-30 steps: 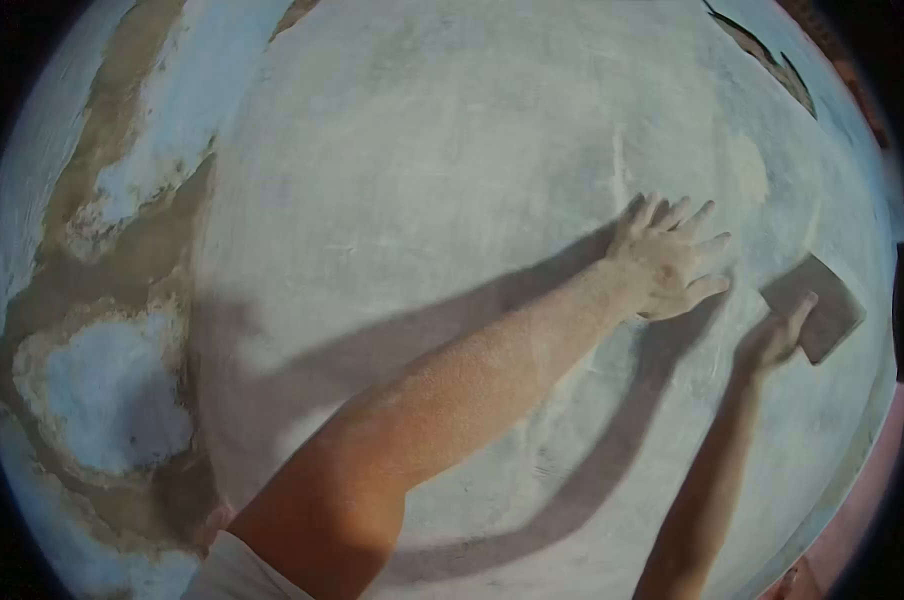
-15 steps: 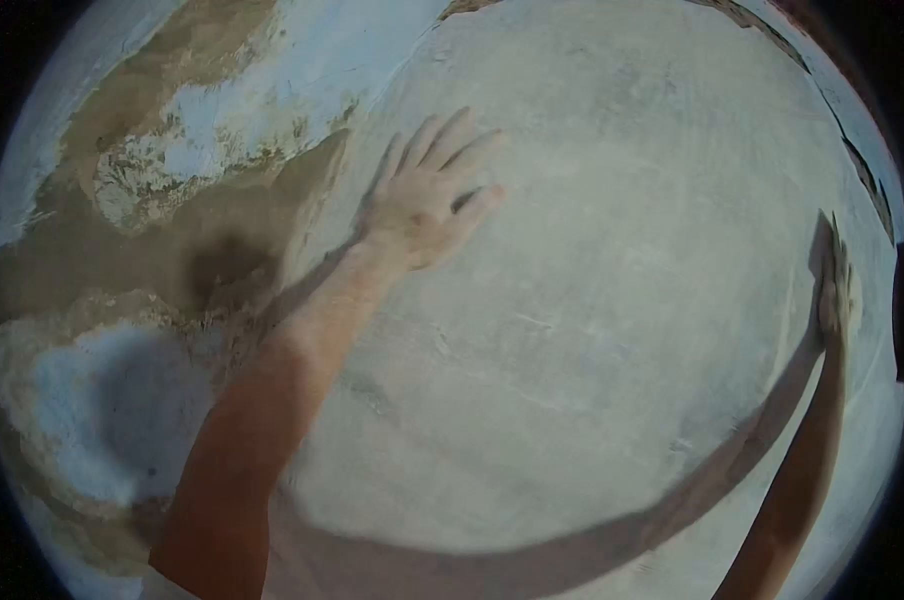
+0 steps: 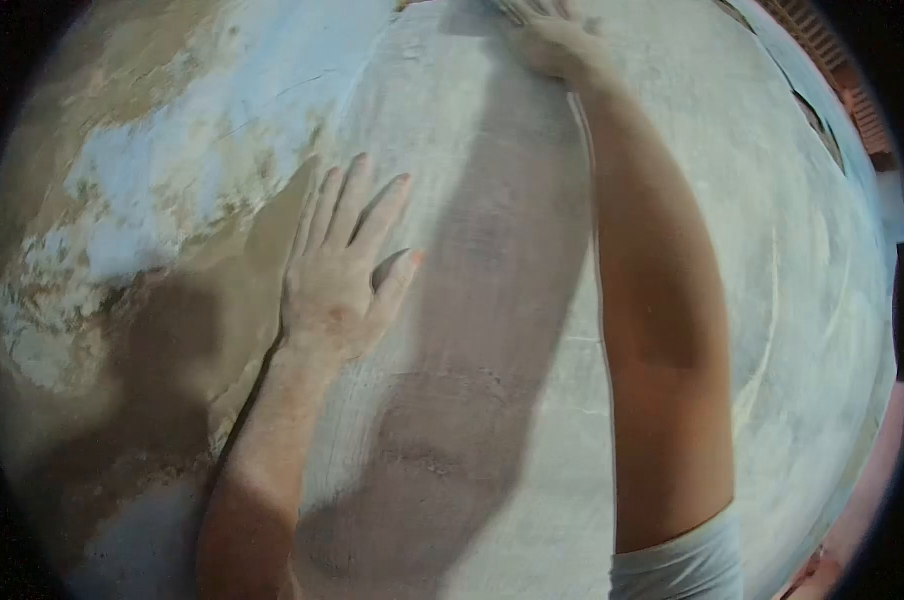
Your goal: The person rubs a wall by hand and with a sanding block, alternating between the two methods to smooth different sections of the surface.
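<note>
Peeling blue paint (image 3: 162, 170) and a brick wall (image 3: 844, 70) border the view.

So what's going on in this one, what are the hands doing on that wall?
A person is working on a grey plastered wall. The left hand lies flat, fingers spread, at the edge of the smooth grey patch, beside flaking blue-and-brown old surface. The right hand reaches to the top of the view, pressed against the wall; whether it holds anything cannot be told.
</note>
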The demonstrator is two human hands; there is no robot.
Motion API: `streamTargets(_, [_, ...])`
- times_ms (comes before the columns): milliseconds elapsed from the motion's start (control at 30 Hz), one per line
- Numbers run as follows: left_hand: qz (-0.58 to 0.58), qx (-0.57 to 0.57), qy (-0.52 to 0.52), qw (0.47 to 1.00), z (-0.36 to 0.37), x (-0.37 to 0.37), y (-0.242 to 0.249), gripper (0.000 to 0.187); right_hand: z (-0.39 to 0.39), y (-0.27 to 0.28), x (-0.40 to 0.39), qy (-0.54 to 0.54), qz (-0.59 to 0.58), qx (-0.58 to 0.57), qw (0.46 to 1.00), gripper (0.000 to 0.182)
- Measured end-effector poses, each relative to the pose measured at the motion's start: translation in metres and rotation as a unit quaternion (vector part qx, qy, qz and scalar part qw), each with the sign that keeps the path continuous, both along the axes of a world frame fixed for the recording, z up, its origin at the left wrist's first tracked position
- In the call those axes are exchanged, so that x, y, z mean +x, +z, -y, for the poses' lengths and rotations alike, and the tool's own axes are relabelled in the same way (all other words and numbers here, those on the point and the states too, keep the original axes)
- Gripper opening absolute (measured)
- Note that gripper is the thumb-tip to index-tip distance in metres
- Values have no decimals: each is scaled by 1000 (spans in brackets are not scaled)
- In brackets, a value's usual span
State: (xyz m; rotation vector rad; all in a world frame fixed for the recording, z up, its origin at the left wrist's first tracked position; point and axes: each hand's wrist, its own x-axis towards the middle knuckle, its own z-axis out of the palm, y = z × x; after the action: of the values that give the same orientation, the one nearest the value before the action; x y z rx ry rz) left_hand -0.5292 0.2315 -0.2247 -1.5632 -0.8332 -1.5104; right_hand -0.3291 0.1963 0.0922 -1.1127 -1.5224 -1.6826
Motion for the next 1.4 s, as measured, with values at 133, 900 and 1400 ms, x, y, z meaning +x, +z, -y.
streamTargets(133, [7,-1,23,1000,6,1,2,64,-30,-18,-52,39,83,-99,991,84])
streamTargets(900, [19,94,102,990,48,307,131,66,175,-76,688,96,-298,122,942,78])
streamTargets(1400, [-158,82,4,984,79,327,129,66,194,-76,770,174,-299,105,932,61])
